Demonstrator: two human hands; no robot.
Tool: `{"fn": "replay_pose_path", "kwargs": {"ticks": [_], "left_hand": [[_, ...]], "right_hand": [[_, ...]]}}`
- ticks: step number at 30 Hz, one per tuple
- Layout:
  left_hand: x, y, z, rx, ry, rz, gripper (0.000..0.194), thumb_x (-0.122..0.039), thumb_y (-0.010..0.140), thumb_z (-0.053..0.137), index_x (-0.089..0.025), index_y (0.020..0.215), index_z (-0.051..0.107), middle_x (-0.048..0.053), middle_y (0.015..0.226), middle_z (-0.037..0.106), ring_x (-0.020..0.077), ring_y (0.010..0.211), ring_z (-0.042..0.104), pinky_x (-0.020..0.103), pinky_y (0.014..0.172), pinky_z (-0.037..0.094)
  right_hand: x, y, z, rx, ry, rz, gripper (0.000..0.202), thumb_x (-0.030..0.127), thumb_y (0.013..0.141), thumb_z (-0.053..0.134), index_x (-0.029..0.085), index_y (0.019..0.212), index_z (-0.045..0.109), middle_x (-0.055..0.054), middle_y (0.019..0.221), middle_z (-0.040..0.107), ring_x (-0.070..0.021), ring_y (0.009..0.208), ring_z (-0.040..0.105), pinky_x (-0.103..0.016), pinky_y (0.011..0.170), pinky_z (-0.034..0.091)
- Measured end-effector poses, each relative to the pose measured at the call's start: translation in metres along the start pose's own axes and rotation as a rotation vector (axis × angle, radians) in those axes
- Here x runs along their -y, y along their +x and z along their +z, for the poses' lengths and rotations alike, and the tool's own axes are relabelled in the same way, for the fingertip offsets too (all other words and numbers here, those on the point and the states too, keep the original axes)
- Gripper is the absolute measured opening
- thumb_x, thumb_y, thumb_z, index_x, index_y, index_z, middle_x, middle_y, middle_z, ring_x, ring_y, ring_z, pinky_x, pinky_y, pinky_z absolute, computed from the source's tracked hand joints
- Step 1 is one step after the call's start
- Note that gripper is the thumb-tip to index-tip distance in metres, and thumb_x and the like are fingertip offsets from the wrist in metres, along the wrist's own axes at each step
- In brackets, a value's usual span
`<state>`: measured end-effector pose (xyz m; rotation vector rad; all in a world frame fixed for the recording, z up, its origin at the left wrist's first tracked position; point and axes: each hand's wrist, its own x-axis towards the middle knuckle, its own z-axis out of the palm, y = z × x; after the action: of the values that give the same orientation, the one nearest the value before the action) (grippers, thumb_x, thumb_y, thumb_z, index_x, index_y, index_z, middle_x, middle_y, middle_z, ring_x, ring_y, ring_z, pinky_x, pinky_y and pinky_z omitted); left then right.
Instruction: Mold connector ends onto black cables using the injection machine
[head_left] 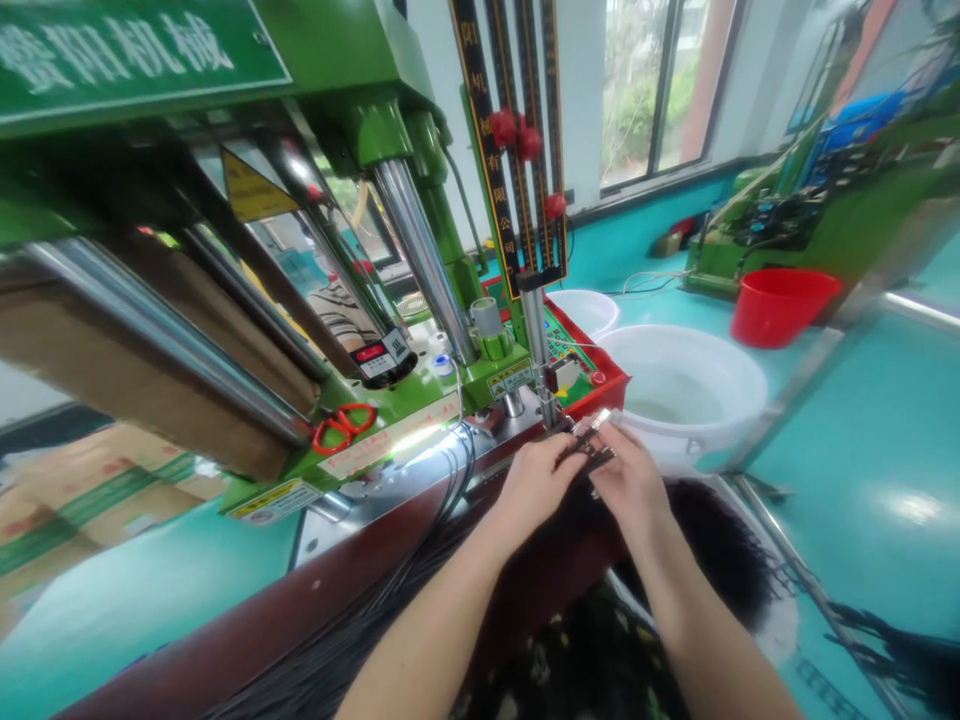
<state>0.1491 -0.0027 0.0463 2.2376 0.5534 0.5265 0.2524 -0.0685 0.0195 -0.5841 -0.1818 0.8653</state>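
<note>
Close together at the right end of the machine's bench, both my hands work on a small bunch of dark cable ends with shiny tips. My left hand is closed on the bunch from the left. My right hand pinches it from the right, near a bright metallic or clear piece. Blur hides the exact shape of these ends. A long bundle of black cables lies along the dark red bench edge, and a few cables loop up over the metal plate.
A green press with steel columns stands ahead, red-handled scissors on its base. Right of it are a red-edged control box, a white tub, a red bucket and a container of black strands. Someone in stripes is behind.
</note>
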Motion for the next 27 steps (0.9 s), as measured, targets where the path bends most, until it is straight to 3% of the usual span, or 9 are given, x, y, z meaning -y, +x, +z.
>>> {"fn": "replay_pose_path", "kwargs": {"ticks": [4, 6, 11, 15, 22, 27], "left_hand": [[0.004, 0.006, 0.003, 0.208, -0.157, -0.175, 0.015, -0.028, 0.074, 0.054, -0.017, 0.083, 0.058, 0.001, 0.068, 0.062, 0.0103, 0.047, 0.056, 0.021, 0.046, 0.044], [0.008, 0.009, 0.004, 0.246, -0.270, -0.261, 0.012, -0.027, 0.073, 0.053, -0.015, 0.076, 0.054, 0.000, 0.062, 0.059, 0.0081, 0.043, 0.053, 0.018, 0.041, 0.043], [0.016, 0.013, 0.004, 0.174, -0.463, -0.320, 0.016, -0.026, 0.068, 0.061, -0.014, 0.072, 0.051, -0.001, 0.059, 0.058, 0.0072, 0.043, 0.054, 0.015, 0.036, 0.040], [0.019, 0.014, 0.005, 0.102, -0.478, -0.325, 0.018, -0.024, 0.065, 0.064, -0.014, 0.070, 0.050, -0.001, 0.059, 0.058, 0.0067, 0.042, 0.053, 0.014, 0.034, 0.038], [0.021, 0.014, 0.004, 0.150, -0.571, -0.357, 0.016, -0.027, 0.069, 0.061, -0.011, 0.072, 0.056, 0.001, 0.062, 0.057, 0.0084, 0.047, 0.055, 0.017, 0.038, 0.044], [0.019, 0.012, 0.006, 0.118, -0.573, -0.355, 0.020, -0.030, 0.068, 0.064, -0.012, 0.069, 0.055, 0.000, 0.060, 0.056, 0.0119, 0.053, 0.059, 0.018, 0.040, 0.047]], "right_hand": [[0.001, 0.000, -0.007, 0.056, -0.046, 0.014, 0.016, 0.018, 0.064, 0.072, 0.021, 0.079, 0.067, -0.001, 0.081, 0.067, -0.0152, 0.075, 0.060, -0.030, 0.066, 0.048], [-0.001, -0.002, -0.013, 0.095, -0.039, 0.012, 0.024, 0.017, 0.064, 0.070, 0.024, 0.086, 0.065, 0.000, 0.087, 0.066, -0.0166, 0.081, 0.060, -0.032, 0.069, 0.048], [-0.009, -0.008, -0.021, 0.184, -0.157, -0.024, 0.010, 0.017, 0.071, 0.066, 0.020, 0.081, 0.065, -0.001, 0.082, 0.065, -0.0164, 0.074, 0.059, -0.033, 0.069, 0.047], [-0.013, -0.008, -0.019, 0.101, -0.245, -0.058, 0.008, 0.016, 0.070, 0.067, 0.018, 0.077, 0.065, 0.001, 0.071, 0.063, -0.0120, 0.061, 0.054, -0.028, 0.062, 0.046], [-0.008, -0.008, -0.016, 0.106, -0.192, -0.016, 0.008, 0.011, 0.065, 0.065, 0.018, 0.068, 0.064, 0.000, 0.069, 0.063, -0.0156, 0.069, 0.058, -0.030, 0.066, 0.047], [-0.010, -0.005, -0.019, 0.129, -0.203, 0.016, 0.007, 0.016, 0.067, 0.069, 0.018, 0.072, 0.064, 0.000, 0.072, 0.063, -0.0150, 0.069, 0.059, -0.031, 0.069, 0.048]]}}
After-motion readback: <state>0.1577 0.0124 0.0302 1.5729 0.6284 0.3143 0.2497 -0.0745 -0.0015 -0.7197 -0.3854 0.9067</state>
